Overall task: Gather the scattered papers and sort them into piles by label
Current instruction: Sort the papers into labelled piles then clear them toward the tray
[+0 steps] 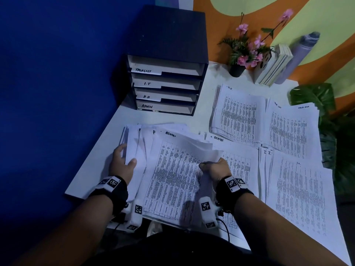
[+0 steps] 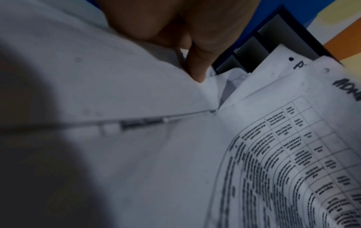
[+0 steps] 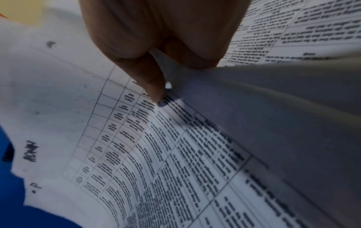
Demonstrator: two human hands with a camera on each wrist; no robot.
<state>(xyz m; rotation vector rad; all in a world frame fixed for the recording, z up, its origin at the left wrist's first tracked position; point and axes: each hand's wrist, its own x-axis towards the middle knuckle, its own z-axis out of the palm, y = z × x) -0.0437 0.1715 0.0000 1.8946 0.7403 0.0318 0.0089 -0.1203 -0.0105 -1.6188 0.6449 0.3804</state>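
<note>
A thick, uneven stack of printed sheets marked ADMIN [image 1: 169, 169] lies at the near left of the white desk [image 1: 107, 135]. My left hand [image 1: 124, 160] grips the stack's left edge, thumb on top and fingers underneath [image 2: 195, 61]. My right hand [image 1: 213, 167] pinches the right edge of the top sheets, which bend upward [image 3: 175, 138]. Sorted piles lie to the right: ADMIN [image 1: 238, 162], I.T [image 1: 299, 189], H.R [image 1: 240, 114] and TASK LIST [image 1: 292, 131].
A dark four-tray sorter [image 1: 165, 81] labelled TASKLIST, I.T, H.R, ADMIN stands at the back left against the blue wall. A potted pink flower [image 1: 244, 54], upright books [image 1: 272, 64] and a grey roll [image 1: 299, 54] line the back. Green leaves [image 1: 315, 96] overhang the right edge.
</note>
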